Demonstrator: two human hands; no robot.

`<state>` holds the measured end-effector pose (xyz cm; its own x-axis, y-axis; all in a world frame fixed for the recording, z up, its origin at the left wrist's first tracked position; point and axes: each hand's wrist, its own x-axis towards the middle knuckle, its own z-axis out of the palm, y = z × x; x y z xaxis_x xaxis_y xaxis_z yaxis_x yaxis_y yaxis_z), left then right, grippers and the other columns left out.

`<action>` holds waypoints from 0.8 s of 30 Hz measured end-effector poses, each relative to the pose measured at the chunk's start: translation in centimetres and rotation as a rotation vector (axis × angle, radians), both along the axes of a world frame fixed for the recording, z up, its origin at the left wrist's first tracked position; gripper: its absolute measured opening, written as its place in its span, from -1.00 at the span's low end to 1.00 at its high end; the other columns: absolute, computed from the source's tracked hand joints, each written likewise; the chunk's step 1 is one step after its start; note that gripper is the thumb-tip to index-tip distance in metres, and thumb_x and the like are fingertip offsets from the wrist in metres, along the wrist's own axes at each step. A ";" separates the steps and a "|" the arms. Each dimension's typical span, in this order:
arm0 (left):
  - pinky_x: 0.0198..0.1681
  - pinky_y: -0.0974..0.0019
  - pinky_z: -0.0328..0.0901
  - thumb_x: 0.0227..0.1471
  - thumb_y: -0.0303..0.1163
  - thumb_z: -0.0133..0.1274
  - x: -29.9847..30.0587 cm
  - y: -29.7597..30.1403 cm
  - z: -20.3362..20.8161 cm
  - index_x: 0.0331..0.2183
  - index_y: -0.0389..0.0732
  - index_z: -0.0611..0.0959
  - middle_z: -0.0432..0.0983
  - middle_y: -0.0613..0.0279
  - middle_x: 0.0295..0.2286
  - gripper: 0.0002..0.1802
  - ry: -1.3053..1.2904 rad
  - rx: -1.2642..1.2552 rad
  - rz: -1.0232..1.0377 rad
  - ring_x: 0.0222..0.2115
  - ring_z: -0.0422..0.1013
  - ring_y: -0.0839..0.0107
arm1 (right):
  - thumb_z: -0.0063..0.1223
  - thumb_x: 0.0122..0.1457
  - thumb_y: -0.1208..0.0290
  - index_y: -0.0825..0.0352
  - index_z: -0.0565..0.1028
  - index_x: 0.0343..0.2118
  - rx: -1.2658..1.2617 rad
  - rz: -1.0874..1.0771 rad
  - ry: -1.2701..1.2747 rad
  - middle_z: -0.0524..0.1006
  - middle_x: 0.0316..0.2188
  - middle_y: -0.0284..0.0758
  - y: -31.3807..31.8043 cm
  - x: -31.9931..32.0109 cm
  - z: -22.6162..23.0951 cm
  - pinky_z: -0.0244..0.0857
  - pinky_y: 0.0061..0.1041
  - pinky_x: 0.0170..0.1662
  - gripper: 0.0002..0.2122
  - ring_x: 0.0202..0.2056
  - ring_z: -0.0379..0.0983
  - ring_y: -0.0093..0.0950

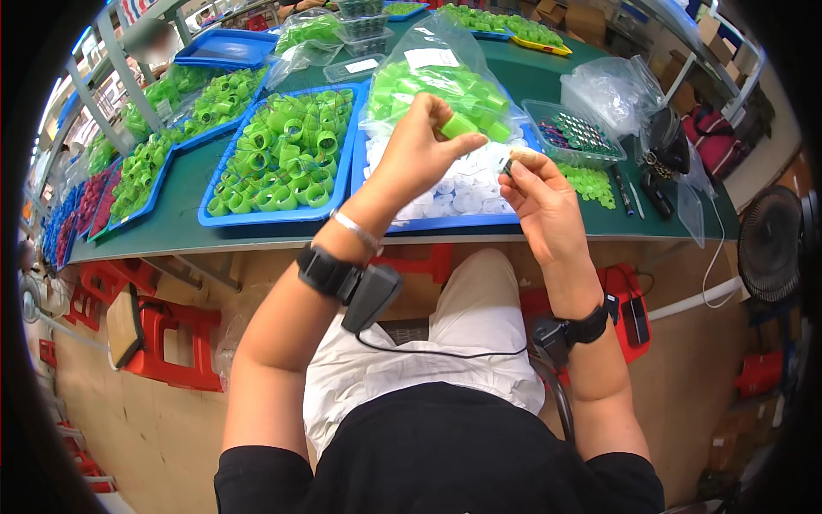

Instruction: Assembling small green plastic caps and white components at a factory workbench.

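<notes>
We are holding a green piece (460, 126) in the fingers of our left hand (419, 147), and we are pinching a tiny dark piece (506, 166) between the fingertips of our right hand (546, 199) (it is too small for us to name). The green piece is sitting up and to the left of our right fingers, with a gap between, and our left hand is hiding too much of it for us to tell its long way. Both hands are hanging over white bits (458, 199) in a blue tray (454, 224).
</notes>
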<state>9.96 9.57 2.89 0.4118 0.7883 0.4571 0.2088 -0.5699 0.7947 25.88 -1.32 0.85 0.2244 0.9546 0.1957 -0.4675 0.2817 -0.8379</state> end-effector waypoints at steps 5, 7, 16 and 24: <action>-0.23 0.48 0.34 0.03 -0.54 0.16 -3.0 -6.2 -1.6 0.03 -0.29 0.41 0.48 0.28 -0.31 -0.50 -0.386 -0.376 -0.318 -0.30 0.41 0.56 | 0.04 0.19 0.58 0.41 0.46 -0.19 0.067 -0.075 -0.342 0.53 -0.32 -0.34 -3.2 -2.5 0.2 0.42 -0.55 -0.18 -0.86 -0.29 0.50 -0.54; -0.15 0.45 0.35 0.06 -0.54 0.13 -3.6 -8.9 -2.9 0.05 -0.31 0.40 0.48 0.23 -0.24 -0.50 -0.484 -0.515 -0.361 -0.24 0.42 0.54 | 0.03 0.20 0.59 0.41 0.47 -0.21 0.022 -0.001 -0.380 0.54 -0.30 -0.33 -4.7 -3.4 -0.4 0.42 -0.55 -0.15 -0.88 -0.28 0.50 -0.56; -0.26 0.45 0.34 0.01 -0.52 0.15 -6.1 -13.8 -7.4 0.02 -0.28 0.47 0.45 0.13 -0.29 -0.51 -0.160 -0.026 -0.104 -0.30 0.41 0.44 | 0.05 0.18 0.56 0.37 0.48 -0.18 -0.194 0.260 -0.079 0.53 -0.27 -0.33 -7.1 -3.7 -5.9 0.37 -0.54 -0.12 -0.84 -0.25 0.47 -0.57; -0.29 0.27 0.38 -0.14 -0.45 0.28 -6.0 -14.6 -7.7 -0.12 -0.25 0.54 0.47 0.10 -0.29 -0.53 -0.100 0.182 -0.103 -0.31 0.43 0.21 | 0.06 0.17 0.51 0.38 0.41 -0.02 -0.273 0.523 0.167 0.50 -0.19 -0.33 -7.3 -2.9 -7.9 0.31 -0.55 -0.06 -0.70 -0.17 0.43 -0.55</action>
<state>3.92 -5.04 -4.78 0.4317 0.6452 0.6304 0.0673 -0.7200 0.6907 23.00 -8.64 -7.02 -0.2810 0.9572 -0.0686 -0.6167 -0.2349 -0.7513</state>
